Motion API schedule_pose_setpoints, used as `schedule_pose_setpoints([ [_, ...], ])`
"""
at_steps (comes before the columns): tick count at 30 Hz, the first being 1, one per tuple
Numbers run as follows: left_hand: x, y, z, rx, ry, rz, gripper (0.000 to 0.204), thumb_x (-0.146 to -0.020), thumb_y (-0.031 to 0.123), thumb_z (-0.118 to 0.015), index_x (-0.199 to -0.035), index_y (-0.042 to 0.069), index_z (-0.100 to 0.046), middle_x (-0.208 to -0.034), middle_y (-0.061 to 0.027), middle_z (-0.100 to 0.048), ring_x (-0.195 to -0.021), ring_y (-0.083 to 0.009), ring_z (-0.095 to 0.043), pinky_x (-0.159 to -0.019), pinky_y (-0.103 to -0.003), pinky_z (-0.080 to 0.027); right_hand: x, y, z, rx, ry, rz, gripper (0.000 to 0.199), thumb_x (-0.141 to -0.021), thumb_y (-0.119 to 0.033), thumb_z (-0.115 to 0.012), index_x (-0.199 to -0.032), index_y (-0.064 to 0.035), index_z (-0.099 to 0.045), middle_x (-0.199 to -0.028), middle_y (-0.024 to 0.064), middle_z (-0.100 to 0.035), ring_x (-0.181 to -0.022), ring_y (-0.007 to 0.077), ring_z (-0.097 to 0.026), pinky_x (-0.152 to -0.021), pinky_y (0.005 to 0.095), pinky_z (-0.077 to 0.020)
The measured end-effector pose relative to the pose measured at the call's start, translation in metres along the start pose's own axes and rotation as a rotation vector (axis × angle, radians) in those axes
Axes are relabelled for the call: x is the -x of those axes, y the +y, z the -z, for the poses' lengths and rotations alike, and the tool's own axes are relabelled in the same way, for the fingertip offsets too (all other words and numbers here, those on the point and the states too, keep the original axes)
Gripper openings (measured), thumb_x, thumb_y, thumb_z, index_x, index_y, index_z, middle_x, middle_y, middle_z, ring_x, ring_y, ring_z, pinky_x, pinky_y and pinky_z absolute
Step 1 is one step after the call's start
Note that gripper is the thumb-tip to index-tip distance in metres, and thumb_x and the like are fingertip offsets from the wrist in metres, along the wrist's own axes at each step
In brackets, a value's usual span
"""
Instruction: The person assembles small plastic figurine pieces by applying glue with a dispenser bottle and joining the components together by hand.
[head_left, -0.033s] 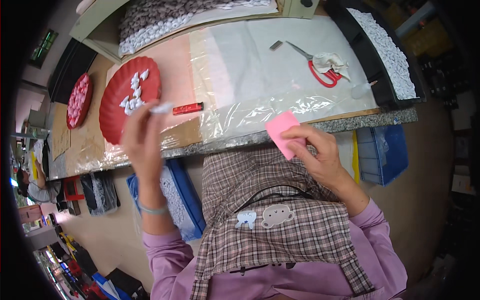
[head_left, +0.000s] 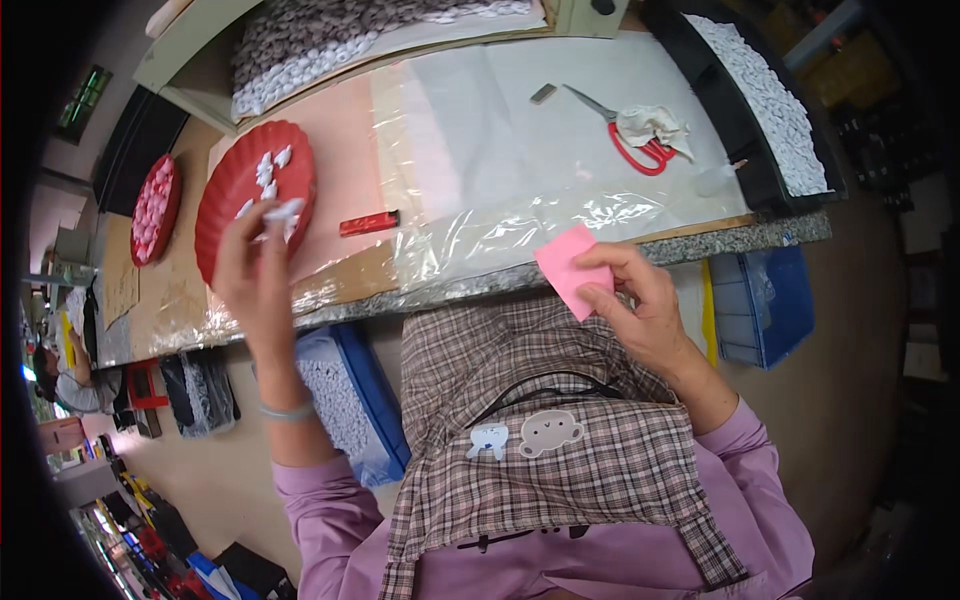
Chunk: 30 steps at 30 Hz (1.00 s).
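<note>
My left hand (head_left: 256, 275) is raised over the near edge of a red scalloped dish (head_left: 215, 215), a small white piece (head_left: 287, 210) pinched at its fingertips. More small white pieces (head_left: 265, 170) lie in that dish; my fingers cover part of it. In front of the table edge, my right hand (head_left: 640, 300) grips a flat, squarish pink pad (head_left: 570, 262) between thumb and fingers. A red lighter (head_left: 370, 223) rests on the plastic-covered table between the two hands.
Red-handled scissors (head_left: 640, 155) lie at the back right, a crumpled whitish cloth (head_left: 655, 128) by them. A small grey block (head_left: 543, 94) is nearby. On the right stands a black tray of white pieces (head_left: 765, 100). A red bowl of pink pieces (head_left: 155, 210) sits far left.
My left hand has moved left with the white piece, from beside the lighter to over the red dish. The right hand and the pink pad have barely shifted.
</note>
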<state>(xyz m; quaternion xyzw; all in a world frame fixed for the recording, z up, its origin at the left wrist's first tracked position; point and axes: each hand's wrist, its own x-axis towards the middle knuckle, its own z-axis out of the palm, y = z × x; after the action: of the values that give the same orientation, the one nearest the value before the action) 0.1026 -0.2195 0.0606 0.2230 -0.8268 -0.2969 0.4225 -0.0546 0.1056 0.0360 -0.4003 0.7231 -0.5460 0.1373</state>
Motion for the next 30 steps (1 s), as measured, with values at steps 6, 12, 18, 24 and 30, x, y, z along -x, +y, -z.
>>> schedule_pose_setpoints([
  [6, -0.058, -0.061, 0.04, -0.799, -0.035, -0.246, 0.033, -0.089, 0.013, -0.058, -0.121, 0.007, -0.059, -0.129, -0.0186, -0.052, -0.125, -0.034, -0.045, -0.102, -0.041, -0.038, 0.021, 0.018, 0.04, -0.303, 0.069, -0.387, 0.035, -0.084, 0.002, -0.063, -0.117, -0.0004, -0.05, -0.084, 0.0029, -0.064, -0.08, 0.0055, -0.057, -0.065, 0.0201, -0.0472],
  [12, -0.01, 0.067, -0.114, -0.2, -0.47, -0.487, 0.032, -0.081, 0.004, -0.062, -0.113, 0.004, -0.06, -0.13, -0.0157, -0.049, -0.123, -0.0339, -0.046, -0.102, -0.043, -0.037, 0.052, 0.054, 0.092, -0.174, 0.373, -0.318, 0.011, -0.089, -0.006, -0.06, -0.096, 0.0021, -0.062, -0.077, -0.001, -0.059, -0.067, 0.0053, -0.055, -0.059, 0.0202, -0.0466],
  [18, 0.046, 0.126, -0.231, 0.11, -0.701, -0.684, 0.043, -0.072, 0.016, -0.073, -0.11, 0.002, -0.059, -0.125, -0.0188, -0.05, -0.12, -0.0363, -0.046, -0.097, -0.044, -0.039, 0.058, 0.068, 0.127, -0.113, 0.451, -0.474, 0.021, -0.084, -0.004, -0.064, -0.104, -0.0007, -0.058, -0.071, 0.0002, -0.059, -0.06, 0.0057, -0.055, -0.052, 0.0184, -0.0431],
  [24, 0.046, 0.153, -0.259, -0.023, -0.798, -0.763, 0.04, -0.072, 0.019, -0.07, -0.107, 0.005, -0.057, -0.111, -0.0128, -0.053, -0.104, -0.028, -0.051, -0.083, -0.041, -0.044, 0.062, 0.078, 0.138, -0.238, 0.453, -0.592, 0.014, -0.08, -0.004, -0.068, -0.088, -0.0024, -0.057, -0.063, 0.0013, -0.058, -0.048, 0.0061, -0.052, -0.041, 0.0183, -0.0373],
  [30, 0.046, 0.157, -0.271, -0.023, -0.613, -1.009, 0.027, -0.075, 0.015, -0.06, -0.1, 0.008, -0.055, -0.113, -0.0117, -0.054, -0.106, -0.0286, -0.053, -0.088, -0.041, -0.045, 0.05, 0.084, 0.136, -0.39, 0.375, -0.704, 0.012, -0.081, -0.006, -0.069, -0.087, -0.0009, -0.061, -0.066, 0.003, -0.061, -0.048, 0.0071, -0.053, -0.042, 0.0191, -0.0396],
])
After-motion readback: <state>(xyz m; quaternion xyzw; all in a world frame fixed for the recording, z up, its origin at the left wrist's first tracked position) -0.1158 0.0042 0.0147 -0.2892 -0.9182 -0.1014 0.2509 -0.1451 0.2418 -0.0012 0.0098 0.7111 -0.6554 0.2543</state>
